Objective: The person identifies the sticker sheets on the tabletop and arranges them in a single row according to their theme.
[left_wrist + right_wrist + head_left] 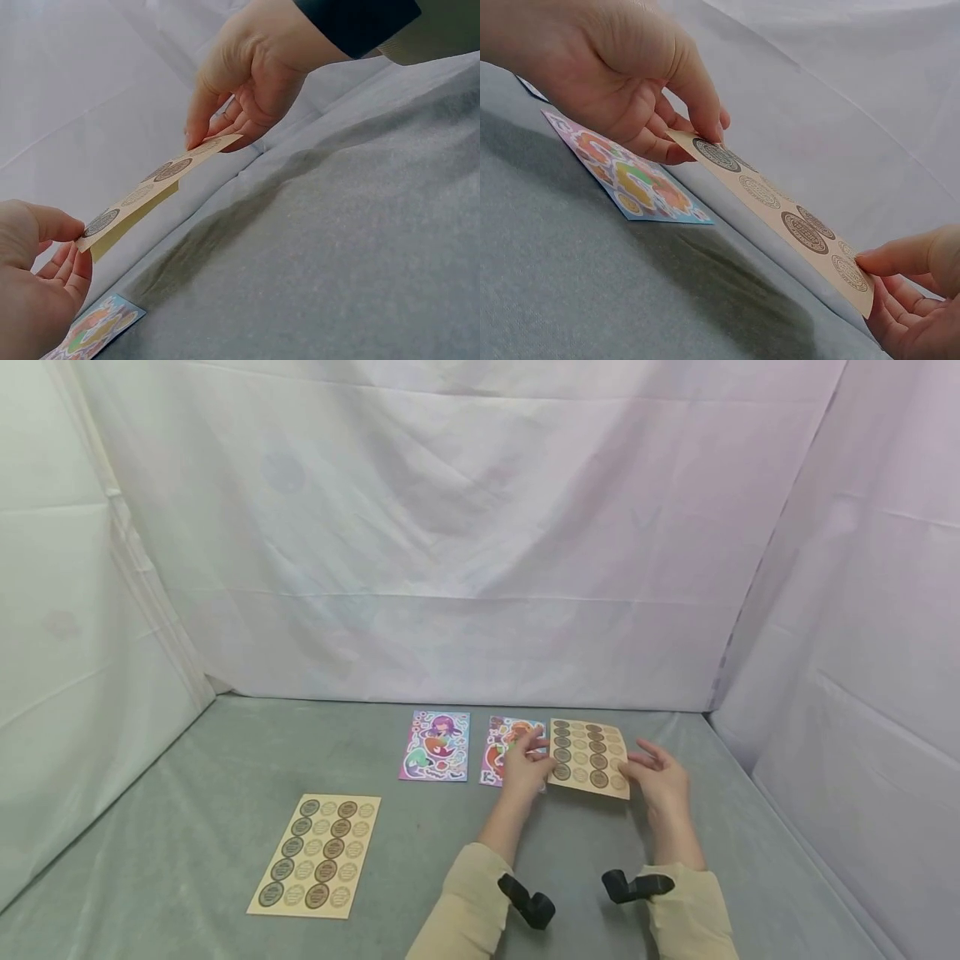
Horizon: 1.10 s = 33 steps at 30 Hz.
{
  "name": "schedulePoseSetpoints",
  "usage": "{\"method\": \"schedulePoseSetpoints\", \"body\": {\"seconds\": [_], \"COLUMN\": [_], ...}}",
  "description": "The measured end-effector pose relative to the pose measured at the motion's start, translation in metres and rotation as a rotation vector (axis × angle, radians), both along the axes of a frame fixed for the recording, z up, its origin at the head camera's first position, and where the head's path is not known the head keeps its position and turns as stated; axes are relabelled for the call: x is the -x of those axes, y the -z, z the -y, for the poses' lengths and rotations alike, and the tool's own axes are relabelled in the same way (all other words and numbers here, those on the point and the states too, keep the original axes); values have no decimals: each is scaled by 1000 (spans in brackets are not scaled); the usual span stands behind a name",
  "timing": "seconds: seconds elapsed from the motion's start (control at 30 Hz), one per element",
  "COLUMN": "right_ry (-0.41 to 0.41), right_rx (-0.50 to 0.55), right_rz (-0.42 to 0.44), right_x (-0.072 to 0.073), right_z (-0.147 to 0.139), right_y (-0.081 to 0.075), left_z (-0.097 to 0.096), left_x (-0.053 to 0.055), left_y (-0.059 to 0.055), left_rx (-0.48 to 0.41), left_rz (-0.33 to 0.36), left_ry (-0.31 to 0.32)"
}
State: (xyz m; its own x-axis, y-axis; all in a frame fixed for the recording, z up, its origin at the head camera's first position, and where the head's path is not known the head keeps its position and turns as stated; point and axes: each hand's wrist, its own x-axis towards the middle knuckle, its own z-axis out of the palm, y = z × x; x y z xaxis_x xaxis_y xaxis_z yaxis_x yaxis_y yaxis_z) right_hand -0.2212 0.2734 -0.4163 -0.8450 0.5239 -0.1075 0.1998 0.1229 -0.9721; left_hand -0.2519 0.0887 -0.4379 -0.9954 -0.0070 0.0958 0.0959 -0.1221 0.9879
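Observation:
Between my two hands a tan sheet of round stickers [588,756] is held up off the table, slightly tilted. My left hand [527,764] pinches its left edge between thumb and fingers, and my right hand [660,779] pinches the right edge. In the right wrist view, dark and pale round stickers show on the sheet [780,210], with its shadow on the cloth below. A colourful cartoon sticker sheet [495,752] lies on the table just behind my left hand, which partly covers it.
Left of that lies another cartoon sticker sheet [437,746] with a purple-haired mermaid. A second tan sheet of round stickers [315,856] rests at the front left of the grey-green table cloth [202,793]. White curtains [450,527] hang behind and at both sides.

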Motion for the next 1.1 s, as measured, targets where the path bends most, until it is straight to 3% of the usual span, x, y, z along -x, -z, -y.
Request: {"method": "schedulePoseSetpoints", "body": {"seconds": [0.37,0.63,0.93,1.1], "right_ry": [-25,-45,-90,-125], "right_rx": [15,27,26,29], "right_rz": [-30,-91,-61,-96], "right_x": [-2,-4,-7,10], "right_z": [4,3,3,-13], "right_y": [-8,-9,-19,3], "left_z": [11,20,28,34], "left_x": [4,5,2,1], "left_y": [-6,-11,-22,-29], "left_rx": [29,-7,15,42], "left_rz": [46,28,5,-20], "left_ry": [37,100,162,163]}}
